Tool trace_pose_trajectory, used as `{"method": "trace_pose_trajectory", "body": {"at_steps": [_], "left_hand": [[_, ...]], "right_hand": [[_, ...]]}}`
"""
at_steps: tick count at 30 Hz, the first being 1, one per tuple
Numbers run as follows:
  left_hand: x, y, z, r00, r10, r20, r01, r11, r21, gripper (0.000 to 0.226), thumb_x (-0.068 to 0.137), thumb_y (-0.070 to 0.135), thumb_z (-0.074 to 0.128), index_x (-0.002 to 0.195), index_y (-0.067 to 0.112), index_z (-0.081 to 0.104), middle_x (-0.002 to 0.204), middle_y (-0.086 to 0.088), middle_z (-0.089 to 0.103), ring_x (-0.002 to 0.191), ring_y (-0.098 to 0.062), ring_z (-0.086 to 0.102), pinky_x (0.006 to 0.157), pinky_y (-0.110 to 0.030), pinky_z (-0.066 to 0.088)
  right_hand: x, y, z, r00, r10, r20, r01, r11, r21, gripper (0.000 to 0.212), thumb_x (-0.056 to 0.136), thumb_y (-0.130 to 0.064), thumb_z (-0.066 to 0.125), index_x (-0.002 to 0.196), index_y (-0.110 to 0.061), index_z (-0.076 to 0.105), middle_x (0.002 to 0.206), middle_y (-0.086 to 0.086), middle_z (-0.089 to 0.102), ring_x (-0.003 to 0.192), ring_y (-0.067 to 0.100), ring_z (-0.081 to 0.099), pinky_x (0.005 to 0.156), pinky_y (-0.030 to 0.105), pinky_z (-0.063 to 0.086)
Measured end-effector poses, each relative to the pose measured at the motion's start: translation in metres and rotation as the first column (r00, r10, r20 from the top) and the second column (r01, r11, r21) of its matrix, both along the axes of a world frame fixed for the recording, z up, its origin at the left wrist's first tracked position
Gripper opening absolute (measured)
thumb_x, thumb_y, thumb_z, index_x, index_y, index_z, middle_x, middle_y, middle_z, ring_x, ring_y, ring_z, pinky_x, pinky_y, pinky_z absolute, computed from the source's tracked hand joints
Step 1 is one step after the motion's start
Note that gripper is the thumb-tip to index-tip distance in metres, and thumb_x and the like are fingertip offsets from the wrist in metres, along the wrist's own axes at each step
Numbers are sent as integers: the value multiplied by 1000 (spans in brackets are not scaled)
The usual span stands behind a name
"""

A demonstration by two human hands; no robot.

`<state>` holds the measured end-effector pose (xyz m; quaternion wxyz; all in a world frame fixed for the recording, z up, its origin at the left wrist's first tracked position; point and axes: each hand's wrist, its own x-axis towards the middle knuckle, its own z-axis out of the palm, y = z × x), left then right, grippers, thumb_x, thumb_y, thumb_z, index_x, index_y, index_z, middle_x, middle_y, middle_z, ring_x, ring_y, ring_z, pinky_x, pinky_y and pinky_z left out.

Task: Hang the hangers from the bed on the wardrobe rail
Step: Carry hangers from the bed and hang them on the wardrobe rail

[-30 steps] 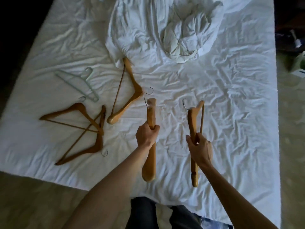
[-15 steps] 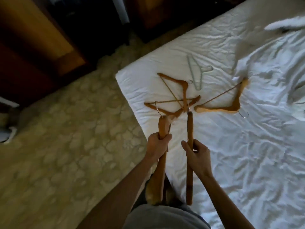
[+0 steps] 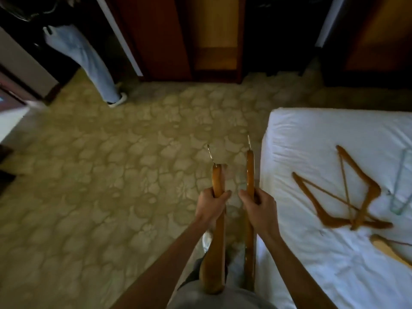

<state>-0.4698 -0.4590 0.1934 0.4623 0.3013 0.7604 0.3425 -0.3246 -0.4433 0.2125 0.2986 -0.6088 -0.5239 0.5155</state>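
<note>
Two wooden hangers are held edge-on above the patterned carpet [image 3: 111,175], metal hooks pointing away. The left hand [image 3: 210,205] has its fingers wrapped tight around the left hanger [image 3: 217,241]; the right hand [image 3: 258,207] is clenched likewise around the right hanger [image 3: 250,175]. To the right, on the white bed [image 3: 312,130], two crossed wooden hangers [image 3: 356,201] lie beside a pale wire hanger [image 3: 399,186].

Patterned carpet [image 3: 111,186]; bystander's pale jeans leg [image 3: 89,63], white shoe [image 3: 117,101].
</note>
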Motion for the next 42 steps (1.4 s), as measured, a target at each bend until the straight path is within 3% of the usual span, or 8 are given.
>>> {"method": "trace_pose_trajectory", "body": {"at_steps": [6, 10, 16, 20, 28, 33, 37, 42], "left_hand": [[-87, 78, 11, 996, 38, 80, -42, 998, 39, 25, 88, 28, 73, 75, 10, 63, 65, -6, 66, 55, -16, 66, 52, -26, 55], [-127, 135, 21, 993, 27, 118, -35, 997, 63, 21, 88, 24, 73, 77, 8, 64, 66, -6, 64, 55, -13, 64, 51, -20, 53], [-162, 255, 21, 987, 9, 163, -22, 997, 77, 19, 91, 24, 70, 79, 11, 64, 65, -2, 64, 50, -5, 61, 49, -15, 48], [-179, 362, 20, 981, -15, 194, -3, 996, 94, 18, 92, 26, 70, 83, 11, 66, 63, 0, 65, 51, -6, 63, 50, -15, 48], [-208, 589, 53, 983, 15, 183, -38, 992, 122, 21, 90, 24, 71, 82, 5, 67, 62, -5, 64, 53, -15, 63, 55, -28, 55], [-234, 679, 67, 983, 60, 176, -86, 985, 147, 26, 91, 23, 72, 92, -2, 68, 64, -5, 65, 51, -12, 63, 52, -23, 52], [-268, 754, 66, 982, 89, 164, -115, 981, 157, 27, 91, 25, 72, 91, -1, 69, 64, -4, 66, 53, -14, 63, 54, -24, 54], [-321, 855, 58, 977, 122, 176, -154, 971, 181, 23, 91, 26, 71, 85, 4, 69, 61, 0, 65, 53, -12, 63, 57, -24, 55]], "right_hand": [[-90, 89, 9, 998, 63, -27, -63, 998, -20, 29, 94, -30, 67, 72, -11, 62, 60, 5, 52, 49, 8, 45, 46, 16, 40], [-127, 146, 16, 995, 75, -58, -79, 995, -66, 31, 95, -32, 66, 81, -5, 65, 66, 10, 56, 58, 22, 51, 54, 27, 45], [-154, 260, 18, 998, 48, -36, -50, 998, -49, 25, 93, -28, 68, 74, -13, 63, 62, 6, 56, 58, 22, 54, 60, 35, 49], [-167, 359, 11, 999, 24, -39, -25, 999, -46, 20, 94, -28, 66, 78, -16, 67, 67, 4, 65, 66, 21, 63, 68, 32, 54], [-198, 581, 35, 994, 82, -73, -87, 994, -69, 18, 95, -30, 65, 82, -17, 66, 59, -7, 56, 50, 2, 53, 50, 12, 46], [-229, 689, 50, 989, 133, -63, -136, 990, -41, 20, 94, -35, 65, 83, -19, 66, 67, 0, 58, 62, 14, 55, 61, 28, 48], [-264, 770, 51, 983, 178, -38, -179, 983, -39, 24, 94, -39, 65, 85, -16, 67, 66, -2, 57, 53, 4, 52, 50, 12, 44], [-322, 873, 38, 981, 184, -61, -186, 982, -23, 24, 94, -32, 66, 84, -10, 68, 67, 1, 58, 56, 7, 54, 53, 17, 47]]}}
